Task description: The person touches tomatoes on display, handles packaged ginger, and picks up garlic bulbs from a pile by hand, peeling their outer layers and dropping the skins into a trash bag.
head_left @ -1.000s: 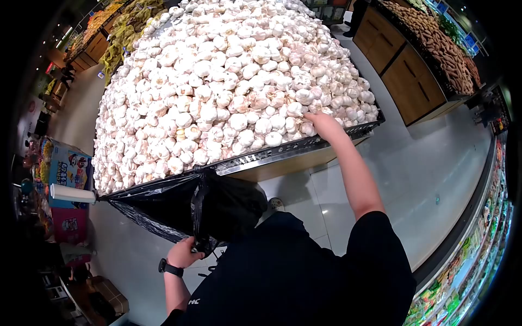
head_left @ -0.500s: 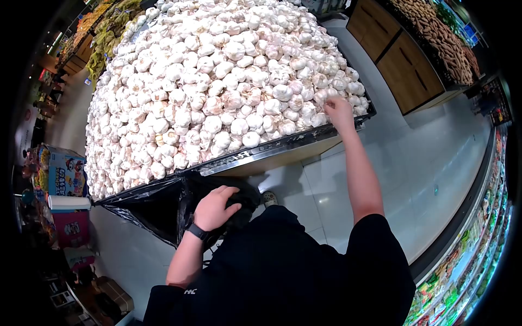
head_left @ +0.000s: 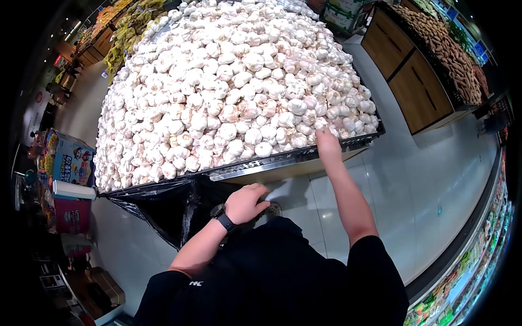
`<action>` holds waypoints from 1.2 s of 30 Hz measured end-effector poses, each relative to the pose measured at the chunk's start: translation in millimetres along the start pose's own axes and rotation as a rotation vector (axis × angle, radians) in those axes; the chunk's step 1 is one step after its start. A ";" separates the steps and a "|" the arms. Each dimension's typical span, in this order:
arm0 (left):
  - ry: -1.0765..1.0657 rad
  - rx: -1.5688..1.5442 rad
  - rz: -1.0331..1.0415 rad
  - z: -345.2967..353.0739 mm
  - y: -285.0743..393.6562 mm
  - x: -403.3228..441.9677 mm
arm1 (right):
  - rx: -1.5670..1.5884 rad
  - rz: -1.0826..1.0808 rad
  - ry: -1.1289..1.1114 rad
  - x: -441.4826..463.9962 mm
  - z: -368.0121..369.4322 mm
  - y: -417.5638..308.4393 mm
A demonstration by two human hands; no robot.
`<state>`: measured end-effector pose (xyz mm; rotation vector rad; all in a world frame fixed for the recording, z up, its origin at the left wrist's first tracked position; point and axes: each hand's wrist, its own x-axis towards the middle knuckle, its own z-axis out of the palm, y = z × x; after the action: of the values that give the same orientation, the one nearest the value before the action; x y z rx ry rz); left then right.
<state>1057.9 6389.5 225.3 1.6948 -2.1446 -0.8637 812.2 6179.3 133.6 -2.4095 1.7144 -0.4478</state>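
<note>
Over on the far left there's the white roll (head_left: 73, 189), lying sideways just beside the corner of the garlic display. Next comes the black bag (head_left: 163, 209), hanging along the display's near side, its mouth gaping toward us. And here's the left hand (head_left: 244, 204), a dark watch (head_left: 222, 216) on its wrist, palm down over the bag's right side, fingers loosely spread with nothing visible in them. Above it all rises the garlic (head_left: 228, 92), heaped high inside the black rim (head_left: 304, 151). Now the right hand (head_left: 328, 145), right at that rim, by the near right part of the heap, fingers bent down and drawn together; from here I can't tell whether they have hold of a bulb. Far right, brown root vegetables (head_left: 435, 46) sit on a wooden cabinet (head_left: 413, 81).
</note>
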 end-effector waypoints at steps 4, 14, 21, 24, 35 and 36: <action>0.134 -0.067 -0.120 -20.0 -22.7 -34.3 | 0.179 -0.077 0.075 7.5 2.2 23.2; 0.355 0.314 -0.904 23.3 -130.3 -184.3 | 1.347 0.236 -0.017 30.9 -11.1 -96.8; 0.036 -0.016 -0.811 62.3 -134.2 -236.3 | 1.208 -0.414 -1.034 -76.8 88.8 -426.3; 0.053 -0.111 -0.730 66.4 -114.3 -249.3 | 0.478 -1.001 -0.889 -120.5 183.6 -474.8; 0.234 -0.294 -0.501 4.1 -82.4 -279.2 | 0.587 -0.893 -0.445 -91.3 50.3 -442.3; 0.239 -0.304 -0.471 4.9 -84.7 -278.8 | 0.488 -0.765 -0.396 -73.2 6.1 -419.4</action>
<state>1198.8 6644.1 211.2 2.0437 -1.3992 -0.9830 1167.8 6388.5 239.0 -2.4520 0.4194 -0.3706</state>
